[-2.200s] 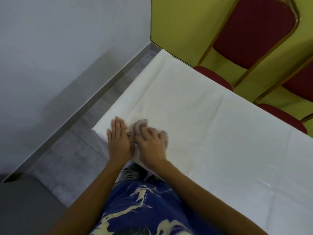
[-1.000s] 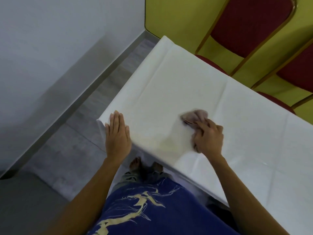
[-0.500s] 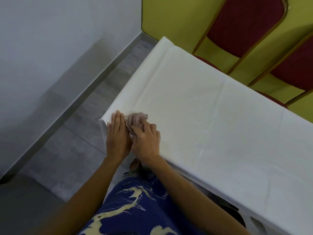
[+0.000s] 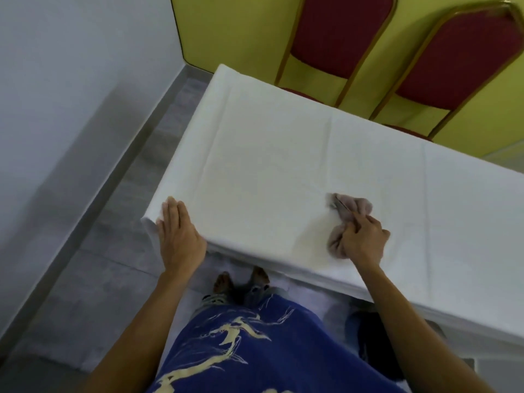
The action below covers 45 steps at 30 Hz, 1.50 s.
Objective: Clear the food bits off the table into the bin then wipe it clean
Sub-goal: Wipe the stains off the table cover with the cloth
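A table under a white cloth (image 4: 269, 165) fills the middle of the view. My right hand (image 4: 364, 241) grips a crumpled pinkish-grey rag (image 4: 350, 209) and presses it on the cloth near the table's front edge. My left hand (image 4: 178, 236) lies flat, fingers straight, on the table's near left corner. I see no food bits on the cloth. No bin is in view.
Two red-cushioned chairs with gold frames (image 4: 337, 32) (image 4: 459, 61) stand at the far side against a yellow-green wall. A white wall (image 4: 56, 80) and grey floor (image 4: 99, 251) lie to the left. My feet (image 4: 241, 279) show under the front edge.
My right hand has swept the rag to the right along the front edge, away from my left hand. The left hand stays flat on the corner.
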Motion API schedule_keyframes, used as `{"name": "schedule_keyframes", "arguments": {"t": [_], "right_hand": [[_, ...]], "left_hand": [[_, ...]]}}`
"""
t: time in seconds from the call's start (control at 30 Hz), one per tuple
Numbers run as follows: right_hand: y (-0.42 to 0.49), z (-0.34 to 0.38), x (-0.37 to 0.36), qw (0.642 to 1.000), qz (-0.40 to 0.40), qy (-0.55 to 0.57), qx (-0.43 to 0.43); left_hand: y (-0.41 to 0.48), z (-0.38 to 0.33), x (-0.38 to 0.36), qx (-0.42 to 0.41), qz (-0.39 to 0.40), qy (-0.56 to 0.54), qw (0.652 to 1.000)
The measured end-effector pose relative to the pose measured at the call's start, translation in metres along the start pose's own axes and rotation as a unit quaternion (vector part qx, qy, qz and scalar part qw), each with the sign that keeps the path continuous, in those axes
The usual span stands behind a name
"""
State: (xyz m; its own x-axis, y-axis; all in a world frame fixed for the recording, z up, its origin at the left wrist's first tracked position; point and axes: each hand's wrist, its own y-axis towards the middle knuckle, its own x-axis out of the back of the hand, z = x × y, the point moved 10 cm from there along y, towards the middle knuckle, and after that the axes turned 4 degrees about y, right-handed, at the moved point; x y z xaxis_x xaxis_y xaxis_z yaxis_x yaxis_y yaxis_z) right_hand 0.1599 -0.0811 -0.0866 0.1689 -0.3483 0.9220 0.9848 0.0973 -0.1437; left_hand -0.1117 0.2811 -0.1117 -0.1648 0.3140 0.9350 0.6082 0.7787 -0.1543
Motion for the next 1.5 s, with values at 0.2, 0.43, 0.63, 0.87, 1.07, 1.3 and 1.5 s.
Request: {"name": "schedule_keyframes", "arguments": {"t": [0.2, 0.43, 0.63, 0.87, 1.07, 1.3, 1.5], "right_hand": [[-0.073, 0.123, -0.047, 0.990, 0.041, 0.101, 0.092], [-0.112, 0.142, -0.054, 0.972, 0.080, 0.057, 0.213], [-0.039, -0.019, 0.013, 0.999, 0.018, 0.000, 0.030], [-0.014, -0.075, 0.045, 0.984, -0.053, 0.061, -0.158], [-0.062, 0.075, -0.022, 0.984, 0.060, 0.074, 0.149], [-0.016, -0.002, 0.007, 0.976, 0.093, 0.092, 0.172], [0.074, -0.167, 0.088, 0.997, 0.016, 0.050, 0.049]], "left_hand": [[-0.010, -0.080, -0.015, -0.074, 0.030, -0.052, 0.995], [-0.025, -0.082, -0.045, -0.173, 0.040, 0.035, 0.984], [-0.025, -0.085, -0.044, -0.174, 0.044, 0.058, 0.982], [-0.025, -0.108, -0.043, -0.133, 0.035, 0.035, 0.990], [-0.055, -0.208, -0.070, -0.219, 0.050, 0.004, 0.974], [-0.068, -0.217, -0.092, -0.220, 0.028, 0.029, 0.975], [-0.065, -0.216, -0.096, -0.216, 0.009, 0.054, 0.975]]}}
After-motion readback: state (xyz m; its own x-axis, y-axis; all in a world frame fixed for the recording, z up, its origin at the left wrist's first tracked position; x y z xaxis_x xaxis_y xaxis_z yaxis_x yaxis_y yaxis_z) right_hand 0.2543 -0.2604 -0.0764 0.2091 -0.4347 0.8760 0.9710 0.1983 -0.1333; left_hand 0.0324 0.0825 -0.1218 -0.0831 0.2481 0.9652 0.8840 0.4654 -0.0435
